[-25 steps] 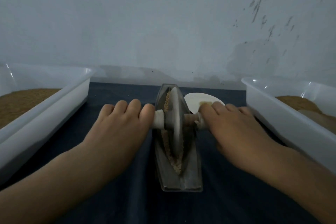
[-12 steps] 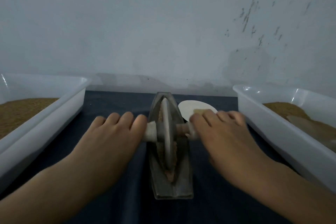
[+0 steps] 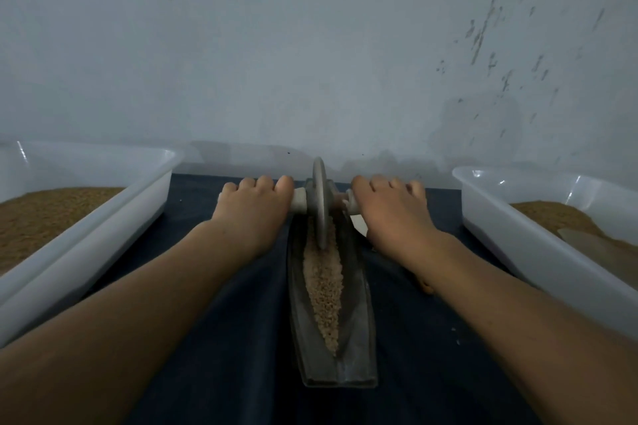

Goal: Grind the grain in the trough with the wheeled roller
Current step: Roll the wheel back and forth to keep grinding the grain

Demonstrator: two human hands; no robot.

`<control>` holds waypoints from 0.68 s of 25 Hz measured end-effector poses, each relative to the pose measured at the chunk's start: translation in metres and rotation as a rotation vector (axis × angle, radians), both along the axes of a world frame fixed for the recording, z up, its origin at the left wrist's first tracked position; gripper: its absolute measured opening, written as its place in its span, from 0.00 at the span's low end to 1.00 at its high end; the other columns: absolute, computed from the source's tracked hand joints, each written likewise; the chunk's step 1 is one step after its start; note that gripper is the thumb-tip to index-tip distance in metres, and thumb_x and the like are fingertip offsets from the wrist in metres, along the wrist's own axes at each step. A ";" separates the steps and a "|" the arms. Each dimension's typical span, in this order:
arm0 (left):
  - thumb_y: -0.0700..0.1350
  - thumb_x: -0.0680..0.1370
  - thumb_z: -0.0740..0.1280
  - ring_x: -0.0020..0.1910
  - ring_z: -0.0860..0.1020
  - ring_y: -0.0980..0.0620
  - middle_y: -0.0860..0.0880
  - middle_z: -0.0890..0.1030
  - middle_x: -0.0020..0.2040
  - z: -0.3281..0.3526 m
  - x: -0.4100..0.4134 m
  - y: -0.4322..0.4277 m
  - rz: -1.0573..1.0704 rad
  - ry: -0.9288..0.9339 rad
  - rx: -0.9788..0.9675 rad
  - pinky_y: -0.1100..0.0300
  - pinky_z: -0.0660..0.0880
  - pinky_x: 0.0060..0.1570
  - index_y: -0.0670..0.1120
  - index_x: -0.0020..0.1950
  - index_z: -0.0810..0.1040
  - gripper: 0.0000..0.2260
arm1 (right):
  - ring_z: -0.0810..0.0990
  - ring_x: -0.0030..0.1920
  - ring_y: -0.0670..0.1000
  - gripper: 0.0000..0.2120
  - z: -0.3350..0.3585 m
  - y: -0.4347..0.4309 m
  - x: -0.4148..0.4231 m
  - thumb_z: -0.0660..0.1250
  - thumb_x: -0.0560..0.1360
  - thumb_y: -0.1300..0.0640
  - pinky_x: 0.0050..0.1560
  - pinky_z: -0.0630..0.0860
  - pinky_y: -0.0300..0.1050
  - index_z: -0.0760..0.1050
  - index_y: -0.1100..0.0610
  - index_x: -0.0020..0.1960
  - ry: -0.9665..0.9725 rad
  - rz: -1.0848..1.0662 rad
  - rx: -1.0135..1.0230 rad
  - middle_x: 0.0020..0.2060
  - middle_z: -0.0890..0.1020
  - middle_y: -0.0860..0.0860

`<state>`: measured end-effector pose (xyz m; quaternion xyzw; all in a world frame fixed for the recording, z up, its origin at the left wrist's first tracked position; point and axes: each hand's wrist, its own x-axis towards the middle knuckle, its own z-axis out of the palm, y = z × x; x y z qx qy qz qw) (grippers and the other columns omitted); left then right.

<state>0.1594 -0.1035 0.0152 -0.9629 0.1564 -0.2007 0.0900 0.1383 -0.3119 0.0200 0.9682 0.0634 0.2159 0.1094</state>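
Head view: the left hand (image 3: 253, 214) and right hand (image 3: 390, 214) each curl their fingers over one axle end of the wheeled roller (image 3: 319, 203), which stands upright between them at the far end of the trough (image 3: 362, 321). Grain (image 3: 324, 286) lies in the channel from the wheel back toward the wrists. The trough rests on the dark counter (image 3: 241, 338). A white tub (image 3: 86, 228) of brown grain sits outboard of the left hand and a second tub (image 3: 518, 235) outboard of the right.

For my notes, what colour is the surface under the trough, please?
The surface is dark blue; head view.
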 end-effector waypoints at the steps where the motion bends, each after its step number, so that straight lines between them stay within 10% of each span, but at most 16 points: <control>1: 0.41 0.76 0.67 0.60 0.74 0.42 0.45 0.73 0.61 0.000 -0.006 -0.001 -0.011 -0.025 0.016 0.46 0.71 0.59 0.48 0.62 0.60 0.20 | 0.72 0.61 0.56 0.25 -0.001 -0.002 -0.006 0.68 0.74 0.61 0.61 0.65 0.54 0.63 0.51 0.67 0.013 0.016 -0.003 0.62 0.74 0.52; 10: 0.39 0.63 0.46 0.31 0.68 0.47 0.48 0.70 0.38 0.002 -0.107 0.042 -0.409 -0.228 0.014 0.54 0.63 0.32 0.47 0.48 0.69 0.18 | 0.80 0.39 0.51 0.43 -0.019 -0.024 -0.126 0.83 0.46 0.58 0.46 0.78 0.57 0.74 0.50 0.59 -0.106 0.130 -0.021 0.44 0.79 0.46; 17: 0.40 0.75 0.66 0.56 0.75 0.44 0.47 0.74 0.58 0.004 0.010 0.012 -0.092 0.154 -0.044 0.48 0.70 0.50 0.50 0.54 0.59 0.17 | 0.72 0.62 0.59 0.28 -0.002 0.004 -0.013 0.71 0.73 0.57 0.60 0.66 0.56 0.62 0.53 0.68 0.017 -0.036 -0.009 0.63 0.73 0.55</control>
